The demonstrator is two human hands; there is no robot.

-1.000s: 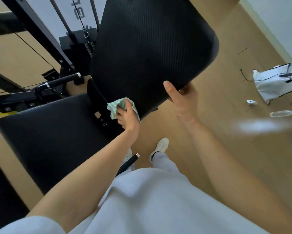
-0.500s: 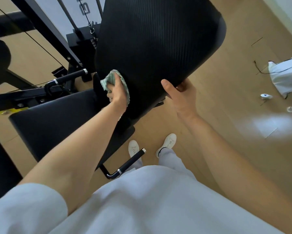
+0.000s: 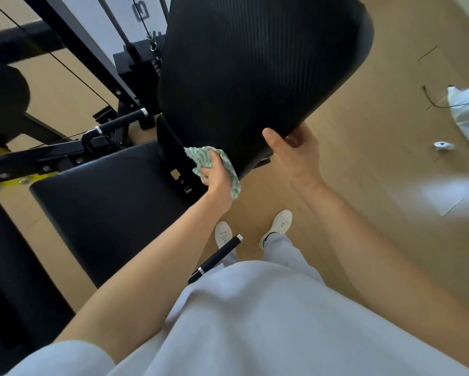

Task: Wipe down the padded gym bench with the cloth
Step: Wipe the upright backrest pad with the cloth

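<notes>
Where black bench pad [image 3: 255, 77] tilts, wood floor [image 3: 377, 164] shows below

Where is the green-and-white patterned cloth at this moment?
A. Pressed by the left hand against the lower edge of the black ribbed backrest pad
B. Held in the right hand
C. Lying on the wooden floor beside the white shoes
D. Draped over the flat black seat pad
A: the left hand presses the green-and-white patterned cloth against the lower edge of the black ribbed backrest pad, while the right hand grips that pad's bottom corner.
</notes>
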